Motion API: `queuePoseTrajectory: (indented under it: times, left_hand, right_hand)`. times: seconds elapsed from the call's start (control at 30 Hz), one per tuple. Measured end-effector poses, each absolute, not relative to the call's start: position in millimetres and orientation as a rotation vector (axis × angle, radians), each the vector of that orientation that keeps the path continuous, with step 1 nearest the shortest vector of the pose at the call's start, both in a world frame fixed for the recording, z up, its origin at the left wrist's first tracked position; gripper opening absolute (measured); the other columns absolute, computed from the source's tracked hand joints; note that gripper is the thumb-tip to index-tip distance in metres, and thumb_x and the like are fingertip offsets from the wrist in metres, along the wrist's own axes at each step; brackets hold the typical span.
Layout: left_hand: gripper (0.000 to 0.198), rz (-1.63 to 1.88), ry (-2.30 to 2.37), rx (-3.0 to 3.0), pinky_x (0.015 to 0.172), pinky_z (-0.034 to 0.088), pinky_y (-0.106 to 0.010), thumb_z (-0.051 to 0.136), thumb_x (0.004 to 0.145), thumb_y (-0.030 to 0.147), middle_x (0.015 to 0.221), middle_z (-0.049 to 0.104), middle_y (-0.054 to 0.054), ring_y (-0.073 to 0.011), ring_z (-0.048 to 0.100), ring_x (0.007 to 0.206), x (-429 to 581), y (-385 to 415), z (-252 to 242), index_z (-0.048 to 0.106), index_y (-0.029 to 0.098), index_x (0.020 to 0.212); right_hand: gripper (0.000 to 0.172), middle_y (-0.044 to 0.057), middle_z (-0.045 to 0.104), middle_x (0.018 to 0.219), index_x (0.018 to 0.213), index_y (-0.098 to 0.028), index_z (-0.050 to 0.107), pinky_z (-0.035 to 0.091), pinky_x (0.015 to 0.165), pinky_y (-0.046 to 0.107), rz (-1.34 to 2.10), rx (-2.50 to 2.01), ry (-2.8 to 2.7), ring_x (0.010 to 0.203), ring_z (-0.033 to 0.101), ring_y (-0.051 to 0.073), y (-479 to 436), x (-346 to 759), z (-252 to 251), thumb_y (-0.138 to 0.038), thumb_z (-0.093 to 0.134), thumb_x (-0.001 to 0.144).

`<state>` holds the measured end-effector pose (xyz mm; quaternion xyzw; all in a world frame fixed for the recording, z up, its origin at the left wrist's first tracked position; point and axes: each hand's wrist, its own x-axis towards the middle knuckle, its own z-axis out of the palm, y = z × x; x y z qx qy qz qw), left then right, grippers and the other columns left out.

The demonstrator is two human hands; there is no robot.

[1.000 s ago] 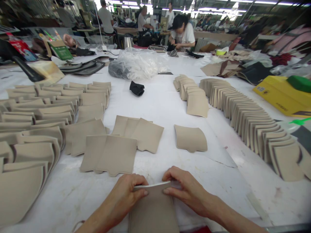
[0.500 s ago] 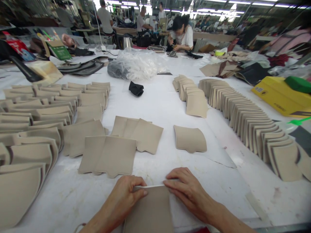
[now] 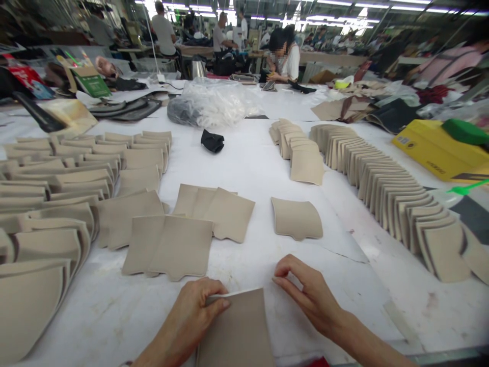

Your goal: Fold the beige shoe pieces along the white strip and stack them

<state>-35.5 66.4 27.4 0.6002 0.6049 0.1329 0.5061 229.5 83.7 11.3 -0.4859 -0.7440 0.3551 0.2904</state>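
Fanning across the left of the white table (image 3: 248,168), rows of tan cut pieces (image 3: 57,204) lie overlapped like shingles. They are thin, matte and felt-like, each with one curved edge. Nearer the middle, a few flat tan panels (image 3: 179,244) sit loose, squarish, with a small tab on the lower edge.

At the near edge the left hand (image 3: 191,316) grips the tan panel (image 3: 237,331), thumb on top and fingers curled at its far left corner, pinching it. The panel lies flat with its long axis running from the person's body toward the far side, and its far edge shows a thin pale rim.

The right hand (image 3: 309,295) hovers just beside the panel's far right corner, apart from it. Its fingers are loosely curled, thumb and forefinger close together, and they grip nothing that I can see. The panel thus lies to the left of the right fingers, and the left hand is the nearer one.

Beyond, a curved tan piece (image 3: 296,219) lies alone. Further right, a long fanned row (image 3: 397,199) of the same stuff runs toward a yellow box (image 3: 439,148).
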Motion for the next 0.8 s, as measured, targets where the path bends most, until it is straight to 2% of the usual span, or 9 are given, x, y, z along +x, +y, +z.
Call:
queuePoseTrajectory:
  times: [0.17, 0.23, 0.3, 0.4, 0.47, 0.53, 0.6, 0.7, 0.8]
  left_hand:
    - [0.017, 0.334, 1.445, 1.439, 0.073, 0.039, -0.025, 0.056, 0.077, 0.026, 0.078, 0.070, 0.000, -0.0194, 0.062, 0.081, -35, 66, 29, 0.071, 0.020, 0.073]
    - [0.017, 0.337, 1.444, 1.437, 0.074, 0.039, -0.025, 0.056, 0.076, 0.026, 0.078, 0.070, 0.000, -0.0195, 0.062, 0.082, -34, 66, 30, 0.071, 0.020, 0.073]
    - [0.017, 0.334, 1.456, 1.433, 0.074, 0.039, -0.026, 0.057, 0.076, 0.027, 0.078, 0.070, 0.000, -0.0197, 0.062, 0.082, -33, 67, 30, 0.072, 0.020, 0.073]
    - [0.017, 0.338, 1.465, 1.448, 0.073, 0.039, -0.026, 0.057, 0.076, 0.027, 0.078, 0.070, 0.000, -0.0199, 0.062, 0.081, -33, 67, 29, 0.072, 0.020, 0.073]
    - [0.016, 0.348, 1.463, 1.465, 0.073, 0.038, -0.026, 0.058, 0.076, 0.026, 0.078, 0.070, 0.000, -0.0197, 0.062, 0.081, -33, 67, 27, 0.072, 0.020, 0.074]
    - [0.015, 0.358, 1.464, 1.476, 0.073, 0.038, -0.026, 0.059, 0.076, 0.025, 0.077, 0.070, -0.001, -0.0200, 0.062, 0.080, -32, 66, 28, 0.073, 0.020, 0.073]
    - [0.015, 0.384, 1.441, 1.453, 0.074, 0.039, -0.026, 0.059, 0.077, 0.026, 0.079, 0.071, -0.001, -0.0205, 0.062, 0.082, -31, 66, 30, 0.073, 0.020, 0.076]
    - [0.018, 0.457, 1.395, 1.382, 0.078, 0.040, -0.026, 0.061, 0.076, 0.025, 0.083, 0.072, 0.000, -0.0203, 0.062, 0.084, -33, 66, 34, 0.072, 0.020, 0.089]
    - [0.022, 0.477, 1.417, 1.347, 0.074, 0.040, -0.025, 0.062, 0.074, 0.025, 0.081, 0.071, 0.000, -0.0194, 0.061, 0.080, -42, 65, 34, 0.070, 0.018, 0.093]
  right_hand:
    - [0.029, -0.004, 0.053, 0.053, 0.071, -0.021, 0.050, 0.038, 0.053, 0.024, 1.213, -1.497, -1.837, 0.052, 0.051, 0.014, 87, 218, 12, -0.036, 0.046, 0.095]
    - [0.039, -0.003, 0.050, 0.052, 0.064, -0.021, 0.047, 0.037, 0.054, 0.025, 1.180, -1.519, -1.896, 0.052, 0.049, 0.014, 89, 216, 14, -0.038, 0.037, 0.098]
    - [0.040, -0.001, 0.054, 0.060, 0.064, -0.020, 0.049, 0.039, 0.060, 0.026, 1.159, -1.496, -1.961, 0.059, 0.052, 0.015, 91, 213, 18, -0.035, 0.035, 0.099]
    - [0.018, 0.004, 0.064, 0.093, 0.096, -0.020, 0.061, 0.043, 0.080, 0.031, 1.142, -1.327, -2.186, 0.087, 0.057, 0.020, 91, 205, 26, -0.028, 0.044, 0.097]
    - [0.022, 0.006, 0.062, 0.110, 0.116, -0.021, 0.056, 0.040, 0.092, 0.037, 1.106, -1.184, -2.411, 0.102, 0.054, 0.023, 90, 197, 32, -0.025, 0.050, 0.095]
    - [0.029, 0.007, 0.062, 0.112, 0.123, -0.022, 0.053, 0.038, 0.096, 0.042, 1.061, -1.102, -2.593, 0.104, 0.053, 0.025, 90, 187, 35, -0.026, 0.054, 0.094]
    - [0.026, 0.007, 0.064, 0.108, 0.119, -0.021, 0.055, 0.039, 0.095, 0.046, 1.015, -1.078, -2.717, 0.101, 0.055, 0.026, 90, 177, 36, -0.028, 0.055, 0.094]
    - [0.014, 0.007, 0.066, 0.096, 0.100, -0.017, 0.061, 0.042, 0.091, 0.045, 0.938, -1.074, -2.841, 0.092, 0.059, 0.025, 92, 168, 31, -0.027, 0.052, 0.095]
    - [0.015, 0.005, 0.067, 0.088, 0.086, -0.017, 0.059, 0.044, 0.085, 0.039, 0.901, -1.065, -2.873, 0.084, 0.061, 0.023, 93, 168, 24, -0.024, 0.050, 0.096]
